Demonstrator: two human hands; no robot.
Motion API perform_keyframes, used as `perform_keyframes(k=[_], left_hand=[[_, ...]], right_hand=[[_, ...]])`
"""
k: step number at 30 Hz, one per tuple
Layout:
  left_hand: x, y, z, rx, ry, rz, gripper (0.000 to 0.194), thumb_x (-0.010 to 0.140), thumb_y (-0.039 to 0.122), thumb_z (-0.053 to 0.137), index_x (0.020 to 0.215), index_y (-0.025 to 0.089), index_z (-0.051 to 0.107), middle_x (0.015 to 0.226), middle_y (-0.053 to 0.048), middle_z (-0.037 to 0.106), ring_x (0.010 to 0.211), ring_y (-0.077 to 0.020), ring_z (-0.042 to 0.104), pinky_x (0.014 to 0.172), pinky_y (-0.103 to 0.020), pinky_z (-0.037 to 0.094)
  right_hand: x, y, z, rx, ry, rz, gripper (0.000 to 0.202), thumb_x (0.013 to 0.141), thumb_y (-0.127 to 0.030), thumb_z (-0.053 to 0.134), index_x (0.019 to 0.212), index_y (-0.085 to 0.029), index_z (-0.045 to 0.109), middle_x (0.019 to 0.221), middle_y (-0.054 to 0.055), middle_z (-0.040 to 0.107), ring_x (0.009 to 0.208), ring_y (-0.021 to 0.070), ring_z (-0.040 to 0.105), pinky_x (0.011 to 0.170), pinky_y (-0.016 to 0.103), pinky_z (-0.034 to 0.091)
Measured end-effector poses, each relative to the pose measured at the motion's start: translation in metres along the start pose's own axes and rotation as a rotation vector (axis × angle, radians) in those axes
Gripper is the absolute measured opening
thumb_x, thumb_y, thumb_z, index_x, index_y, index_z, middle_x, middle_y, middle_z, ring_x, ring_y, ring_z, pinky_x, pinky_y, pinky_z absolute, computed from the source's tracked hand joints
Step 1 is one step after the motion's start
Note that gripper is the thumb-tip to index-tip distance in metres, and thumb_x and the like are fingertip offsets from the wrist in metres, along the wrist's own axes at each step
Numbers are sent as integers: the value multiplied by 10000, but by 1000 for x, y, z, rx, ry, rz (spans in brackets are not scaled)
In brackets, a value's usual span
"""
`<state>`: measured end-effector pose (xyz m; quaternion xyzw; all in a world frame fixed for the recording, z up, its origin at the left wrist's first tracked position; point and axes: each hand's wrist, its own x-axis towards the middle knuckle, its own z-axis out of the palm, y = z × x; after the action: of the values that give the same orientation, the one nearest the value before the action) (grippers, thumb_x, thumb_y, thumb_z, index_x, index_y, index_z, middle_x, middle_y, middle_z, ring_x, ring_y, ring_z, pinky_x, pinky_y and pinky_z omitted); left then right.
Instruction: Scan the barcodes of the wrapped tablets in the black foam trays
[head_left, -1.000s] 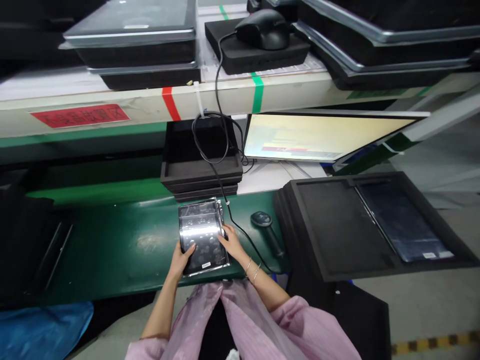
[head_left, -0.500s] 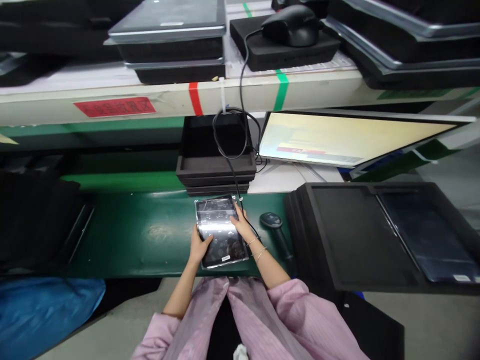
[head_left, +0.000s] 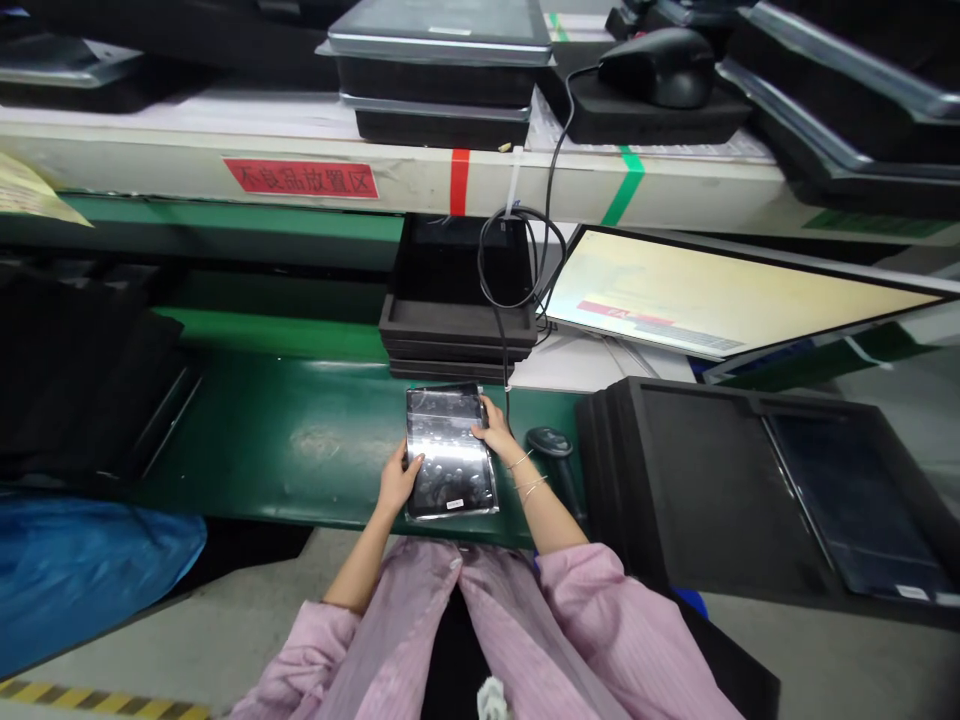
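Note:
A dark tablet screen panel (head_left: 450, 465) in clear film, with a small white label near its lower edge, is held over the green worktop (head_left: 247, 440). My left hand (head_left: 397, 478) grips its left edge, thumb on the front. On the opposite edge my right hand (head_left: 495, 430) is closed, thumb on the face and fingers partly hidden behind. Bright reflections and pale spots show across the panel. To the right of my right hand lies a black barcode scanner (head_left: 551, 442).
Stacked black foam trays (head_left: 457, 335) stand behind the panel. More trays (head_left: 697, 480) at right hold another panel (head_left: 855, 500). A monitor (head_left: 720, 290) leans at back right. Overhead, a shelf (head_left: 420, 180) carries panels, a mouse (head_left: 664, 68) and a dangling cable (head_left: 484, 270). Blue plastic (head_left: 90, 570) hangs at left.
The camera view has turned, so the shelf and its items appear farther right. Both hands still hold the panel, which has turned slightly and sits closer to upright in the picture.

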<state>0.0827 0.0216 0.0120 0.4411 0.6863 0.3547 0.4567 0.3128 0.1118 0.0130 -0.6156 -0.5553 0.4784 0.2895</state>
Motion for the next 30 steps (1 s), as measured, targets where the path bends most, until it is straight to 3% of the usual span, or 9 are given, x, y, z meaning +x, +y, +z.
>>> perform_keyframes(k=[6, 19, 23, 27, 30], left_hand=[[-11, -9, 1, 34, 12, -35, 513, 777, 442, 548, 1206, 161, 542, 1103, -120, 632, 875, -229, 611, 864, -364, 461], [-10, -6, -2, -27, 44, -71, 436, 710, 486, 617, 980, 144, 624, 918, -120, 654, 865, -272, 616, 823, -385, 477], [-10, -4, -2, -70, 24, -105, 472, 708, 522, 624, 989, 144, 591, 919, -107, 647, 863, -247, 618, 826, -377, 482], [-15, -4, -7, -102, 20, -152, 550, 693, 600, 615, 993, 148, 527, 872, -72, 629, 807, -203, 618, 779, -353, 502], [-19, -7, -15, -116, 6, -178, 570, 653, 634, 635, 931, 155, 502, 836, -56, 615, 771, -194, 614, 736, -345, 509]], right_hand=[[-20, 5, 15, 38, 119, -44, 587, 791, -338, 501, 1355, -226, 382, 1333, 90, 383, 1272, 189, 370, 1124, 371, 257], [-26, 7, 24, 40, 251, -87, 447, 812, -311, 507, 1240, -187, 539, 1239, 92, 496, 1187, 179, 453, 1091, 345, 312], [-31, 5, 33, 26, 262, -76, 504, 807, -292, 508, 1304, -211, 482, 1293, 87, 463, 1228, 194, 417, 1097, 357, 297], [-41, -1, 52, 5, 265, -41, 649, 717, -222, 584, 1348, -211, 433, 1362, 97, 417, 1281, 277, 346, 1109, 461, 238], [-42, -2, 57, 4, 256, -33, 619, 725, -229, 580, 1331, -233, 452, 1346, 80, 443, 1293, 280, 326, 1108, 476, 231]])
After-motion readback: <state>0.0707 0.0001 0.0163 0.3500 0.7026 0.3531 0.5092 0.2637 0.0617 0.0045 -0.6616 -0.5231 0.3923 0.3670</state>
